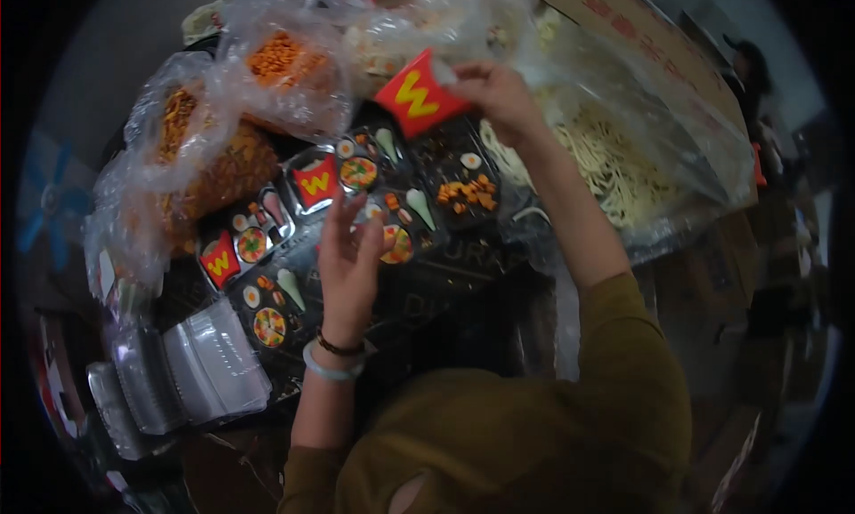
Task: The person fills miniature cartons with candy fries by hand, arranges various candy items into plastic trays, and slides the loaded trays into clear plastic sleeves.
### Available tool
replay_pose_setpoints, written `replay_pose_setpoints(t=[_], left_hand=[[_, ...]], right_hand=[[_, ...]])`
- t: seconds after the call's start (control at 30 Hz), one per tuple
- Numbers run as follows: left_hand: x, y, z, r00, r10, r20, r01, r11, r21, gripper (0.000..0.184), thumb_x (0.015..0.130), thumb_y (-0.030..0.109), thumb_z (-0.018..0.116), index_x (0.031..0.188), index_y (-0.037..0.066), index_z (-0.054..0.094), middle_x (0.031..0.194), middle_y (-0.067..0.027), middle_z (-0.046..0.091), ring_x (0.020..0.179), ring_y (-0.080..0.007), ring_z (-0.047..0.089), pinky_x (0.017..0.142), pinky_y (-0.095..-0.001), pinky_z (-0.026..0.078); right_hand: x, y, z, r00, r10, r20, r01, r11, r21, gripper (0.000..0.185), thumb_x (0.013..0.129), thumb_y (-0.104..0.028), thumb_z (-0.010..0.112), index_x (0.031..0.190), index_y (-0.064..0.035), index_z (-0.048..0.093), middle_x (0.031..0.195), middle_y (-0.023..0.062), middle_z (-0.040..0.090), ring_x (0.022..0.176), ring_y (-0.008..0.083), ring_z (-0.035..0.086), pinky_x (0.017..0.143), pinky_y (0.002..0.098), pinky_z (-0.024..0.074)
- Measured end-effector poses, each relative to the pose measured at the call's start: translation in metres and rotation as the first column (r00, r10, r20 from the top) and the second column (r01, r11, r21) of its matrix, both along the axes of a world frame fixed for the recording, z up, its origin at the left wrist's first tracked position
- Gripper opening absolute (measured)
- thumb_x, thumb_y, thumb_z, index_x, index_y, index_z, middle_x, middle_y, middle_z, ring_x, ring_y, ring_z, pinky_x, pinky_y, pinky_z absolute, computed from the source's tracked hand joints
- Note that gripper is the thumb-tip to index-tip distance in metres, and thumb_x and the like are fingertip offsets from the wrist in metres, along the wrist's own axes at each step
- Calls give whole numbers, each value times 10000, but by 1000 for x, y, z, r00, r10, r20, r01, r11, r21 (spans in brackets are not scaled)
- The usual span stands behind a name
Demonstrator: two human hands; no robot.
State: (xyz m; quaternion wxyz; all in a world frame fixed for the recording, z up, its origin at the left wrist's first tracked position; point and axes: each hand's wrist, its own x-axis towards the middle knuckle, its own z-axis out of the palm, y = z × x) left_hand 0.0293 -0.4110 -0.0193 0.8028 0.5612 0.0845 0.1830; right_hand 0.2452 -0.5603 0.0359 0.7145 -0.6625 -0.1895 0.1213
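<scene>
Between the thumb and fingers of my right hand (503,100) is a red fry box (417,95) with a yellow W, held above the trays. My left hand (352,260) is open, fingers apart, over the middle trays; whether it touches one I cannot tell. Beside it, a clear tray (298,202) holds another red W box (314,183), a small round pizza (359,173), a fried egg and a pale green piece. To the left, a similar tray (283,233) has its own red box (219,259). More small food pieces lie around a pizza (270,327) nearer me.
Plastic bags of orange pieces (283,60) and brown pieces (232,162) stand at the back left. Pale noodle-like strips (610,171) fill a plastic-lined cardboard box (641,24) at right. Clear plastic containers (218,363) are stacked at front left. A person (750,69) is in the background.
</scene>
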Motion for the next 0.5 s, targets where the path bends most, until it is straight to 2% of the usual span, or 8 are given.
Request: replay_pose_setpoints(t=[0.07, 0.13, 0.17, 0.27, 0.3, 0.37, 0.47, 0.5], left_hand=[[25, -12, 0, 988, -129, -79, 101, 951, -293, 586, 894, 109, 565, 1390, 48, 259, 1201, -153, 507, 1061, -230, 553, 761, -328, 551], [37, -31, -4, 959, -253, -130, 205, 931, -303, 471, 887, 131, 583, 1289, 27, 360, 1135, -135, 542, 937, -222, 609, 658, -331, 578], [40, -38, -16, 947, -273, -171, 212, 928, -306, 442, 885, 135, 588, 1259, 25, 381, 1117, -130, 550, 909, -220, 619, 640, -323, 578], [35, -55, -29, 901, -300, -315, 209, 933, -293, 389, 868, 151, 617, 1186, 27, 429, 1075, -117, 568, 867, -209, 633, 594, -301, 575], [33, -59, -35, 884, -319, -343, 225, 932, -286, 397, 864, 153, 624, 1187, 26, 430, 1076, -118, 567, 870, -208, 633, 597, -300, 575], [31, -71, -38, 869, -353, -348, 259, 922, -289, 406, 861, 151, 625, 1191, 27, 425, 1077, -116, 562, 878, -203, 630, 602, -297, 574], [36, -86, -40, 845, -433, -314, 349, 891, -289, 415, 868, 141, 607, 1211, 28, 402, 1087, -110, 557, 896, -196, 622, 631, -305, 572], [38, -92, -39, 836, -456, -305, 373, 881, -292, 416, 870, 140, 603, 1213, 28, 398, 1087, -109, 557, 899, -195, 620, 638, -308, 572]], right_hand=[[-44, -18, -39, 971, 157, -180, -179, 977, -113, 285, 770, -81, 686, 1011, 26, 579, 825, 67, 650, 751, 117, 618, 658, 237, 494], [-74, -36, -66, 945, 186, -268, -237, 956, -171, 272, 771, -99, 692, 994, 22, 595, 817, 63, 655, 742, 112, 614, 655, 229, 485], [-77, -52, -72, 965, 175, -198, -219, 948, -232, 254, 793, -128, 679, 991, 19, 619, 820, 68, 661, 735, 108, 614, 652, 221, 477], [-30, -134, -87, 956, -105, 275, 247, 794, -556, 228, 842, -184, 630, 973, 0, 659, 823, 77, 674, 749, 102, 617, 660, 245, 487], [-18, -159, -74, 874, -196, 444, 470, 570, -674, 274, 791, -208, 664, 973, -3, 656, 833, 114, 677, 743, 197, 647, 684, 301, 503], [20, -215, -82, 751, -59, 658, 649, 247, -719, 347, 720, -228, 693, 985, -8, 651, 889, 169, 658, 825, 305, 640, 738, 371, 498], [30, -221, -68, 894, 121, 432, 420, 107, -901, 399, 674, -240, 694, 1003, -19, 647, 950, 210, 627, 923, 355, 600, 798, 418, 475], [36, -218, -79, 902, 166, 398, 410, -40, -911, 346, 687, -216, 669, 980, -35, 650, 990, 204, 616, 962, 334, 587, 817, 430, 461]])
